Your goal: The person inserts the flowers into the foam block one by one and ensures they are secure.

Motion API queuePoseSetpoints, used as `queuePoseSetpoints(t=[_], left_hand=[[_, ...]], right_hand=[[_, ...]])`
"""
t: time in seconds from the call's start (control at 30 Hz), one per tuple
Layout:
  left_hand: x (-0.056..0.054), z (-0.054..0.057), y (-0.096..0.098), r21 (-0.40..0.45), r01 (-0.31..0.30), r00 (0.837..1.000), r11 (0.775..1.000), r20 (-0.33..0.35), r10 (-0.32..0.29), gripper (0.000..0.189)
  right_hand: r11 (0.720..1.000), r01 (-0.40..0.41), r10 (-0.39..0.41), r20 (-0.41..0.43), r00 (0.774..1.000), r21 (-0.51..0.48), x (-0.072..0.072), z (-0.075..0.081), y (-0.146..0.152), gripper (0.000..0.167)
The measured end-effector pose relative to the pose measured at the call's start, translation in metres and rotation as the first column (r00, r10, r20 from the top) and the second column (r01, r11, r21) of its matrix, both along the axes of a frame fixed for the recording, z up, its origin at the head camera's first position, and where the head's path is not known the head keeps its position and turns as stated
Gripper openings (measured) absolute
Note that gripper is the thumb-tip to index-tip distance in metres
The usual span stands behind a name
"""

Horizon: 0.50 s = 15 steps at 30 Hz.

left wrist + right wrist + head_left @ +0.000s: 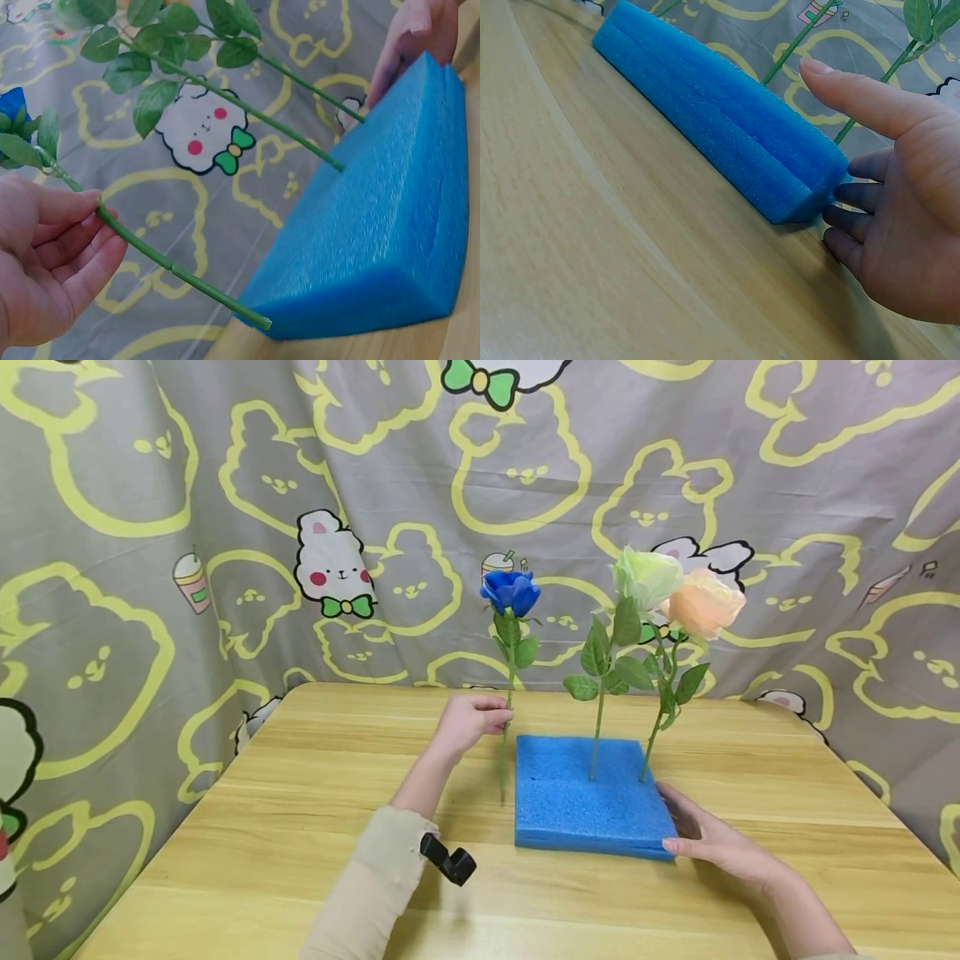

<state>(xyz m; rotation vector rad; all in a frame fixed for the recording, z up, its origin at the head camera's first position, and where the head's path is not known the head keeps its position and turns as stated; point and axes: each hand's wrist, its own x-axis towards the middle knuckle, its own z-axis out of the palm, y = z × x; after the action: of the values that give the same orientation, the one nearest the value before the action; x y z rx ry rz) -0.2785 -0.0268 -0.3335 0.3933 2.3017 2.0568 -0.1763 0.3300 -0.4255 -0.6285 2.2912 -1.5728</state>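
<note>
My left hand [467, 723] pinches the green stem of a blue artificial rose [512, 593] between thumb and fingers. The rose stands upright beside the left edge of a blue foam block [577, 810]. In the left wrist view the cut end of the stem [225, 301] hangs free, near the block's corner. Two more roses, a pale green one [647, 577] and a peach one [705, 602], have their stems stuck in the block's top. My right hand [708, 842] rests against the block's right side with fingers fairly straight, the thumb [855, 94] spread apart from them.
Beneath everything lies a wood-grain table [300, 827]. Behind it hangs a grey curtain [420, 485] with yellow cartoon outlines. A black camera mount [448, 858] sticks out from the left sleeve [375, 877].
</note>
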Motion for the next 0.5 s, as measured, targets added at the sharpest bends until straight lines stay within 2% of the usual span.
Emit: queuePoseSetpoints(t=[0.27,0.5], left_hand=[[-0.001,0.006,0.017,-0.001,0.029,0.998,1.0,-0.048,-0.029,0.023],[-0.001,0.004,0.03,-0.012,0.06,0.994,0.998,-0.088,-0.061,0.023]], right_hand=[[1.0,0.011,-0.011,0.001,1.0,0.007,0.0,0.0,0.001,0.078],[1.0,0.015,-0.015,0.004,1.0,0.011,-0.001,-0.001,0.001,0.077]])
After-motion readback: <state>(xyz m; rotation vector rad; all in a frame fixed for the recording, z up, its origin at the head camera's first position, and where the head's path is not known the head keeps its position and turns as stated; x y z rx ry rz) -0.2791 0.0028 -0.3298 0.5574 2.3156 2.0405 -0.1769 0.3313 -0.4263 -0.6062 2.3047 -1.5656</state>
